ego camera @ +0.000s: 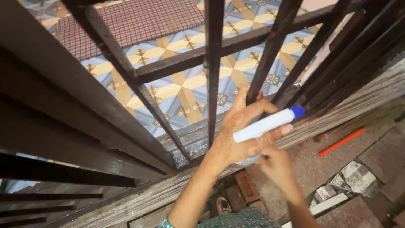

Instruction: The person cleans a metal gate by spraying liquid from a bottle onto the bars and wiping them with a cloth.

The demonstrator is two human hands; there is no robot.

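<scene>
My left hand reaches up to a dark metal gate and curls its fingers around one upright bar. The same hand holds a white tube with a blue cap, lying across the palm under the thumb. My right hand is just below it, fingers pinched on something thin with a dark tip; what it is I cannot tell. A pale clear object peeks out beneath the left hand.
Beyond the gate bars lies a patterned tile floor with a plaid cloth. On my side, the rough ground holds an orange stick, a brick, broken tile pieces and my foot.
</scene>
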